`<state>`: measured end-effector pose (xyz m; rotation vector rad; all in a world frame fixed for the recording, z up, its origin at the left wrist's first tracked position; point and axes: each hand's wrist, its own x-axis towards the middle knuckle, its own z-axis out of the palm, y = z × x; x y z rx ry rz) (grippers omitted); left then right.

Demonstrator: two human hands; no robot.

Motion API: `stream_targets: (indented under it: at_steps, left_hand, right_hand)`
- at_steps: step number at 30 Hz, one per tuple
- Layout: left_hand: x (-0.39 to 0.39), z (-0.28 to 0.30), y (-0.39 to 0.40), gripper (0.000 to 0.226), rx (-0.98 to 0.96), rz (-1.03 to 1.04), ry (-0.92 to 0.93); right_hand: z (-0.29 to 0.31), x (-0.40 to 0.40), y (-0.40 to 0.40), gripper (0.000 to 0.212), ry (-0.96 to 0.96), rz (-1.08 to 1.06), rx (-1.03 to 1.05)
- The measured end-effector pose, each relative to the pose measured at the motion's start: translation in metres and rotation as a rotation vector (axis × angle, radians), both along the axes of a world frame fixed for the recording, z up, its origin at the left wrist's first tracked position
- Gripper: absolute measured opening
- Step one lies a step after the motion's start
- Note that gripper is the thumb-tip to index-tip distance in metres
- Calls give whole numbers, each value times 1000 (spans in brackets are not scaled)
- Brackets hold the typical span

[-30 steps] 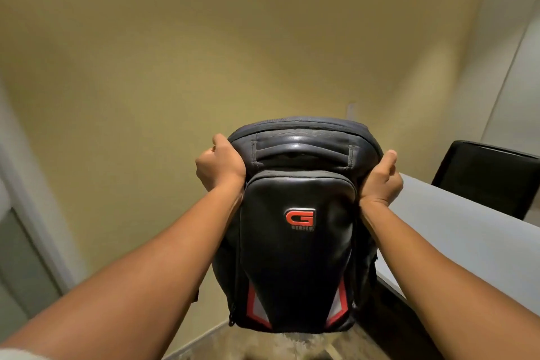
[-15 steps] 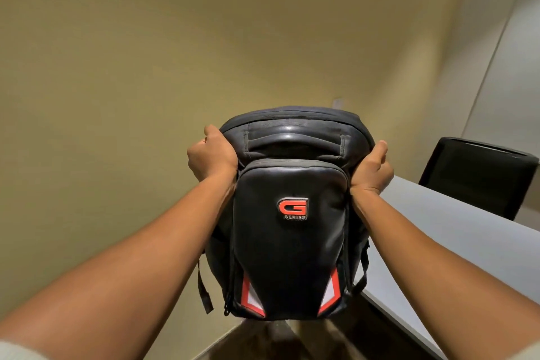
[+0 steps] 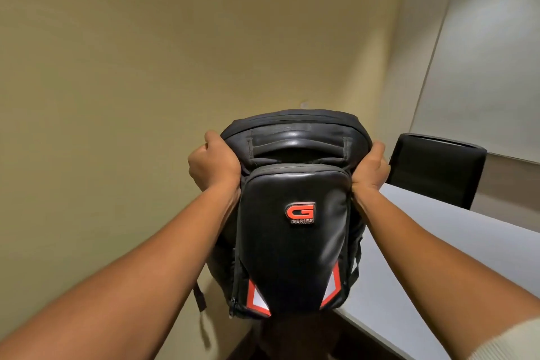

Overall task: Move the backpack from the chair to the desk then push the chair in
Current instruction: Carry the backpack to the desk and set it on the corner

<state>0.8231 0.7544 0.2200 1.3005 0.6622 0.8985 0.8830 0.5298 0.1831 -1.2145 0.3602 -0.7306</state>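
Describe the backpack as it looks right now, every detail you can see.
The backpack is black, with a smooth, leather-like front panel carrying a red "G SERIES" badge and red-and-white reflective wedges at both lower corners. A padded carry handle crosses its top, a zipper runs down its lower left edge, and straps dangle on both sides. It is held upright in the air, front facing the camera, gripped near the top by the left hand and the right hand. Its bottom hangs by the corner of the desk, apparently not resting on it.

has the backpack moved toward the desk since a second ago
Yes. The backpack, gripped by both hands, has shifted right: its lower right corner now overlaps the desk edge, where earlier it hung left of it.
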Motion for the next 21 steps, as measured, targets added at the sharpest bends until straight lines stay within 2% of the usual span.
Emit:
stream_targets:
  at_steps: [11,17,21]
  left_hand:
    - [118,-18,-44,47,-24,-144,-8]
    - [193,-44,-86,48,-90,-108,19]
    - [241,-60,-111,37,-192,-30,28]
  right_hand:
    - [-20,128,-43,35,46,31,78]
    - [-40,231,-76,33,156,217,102]
    - [-49,299,-93,28,246,377,147]
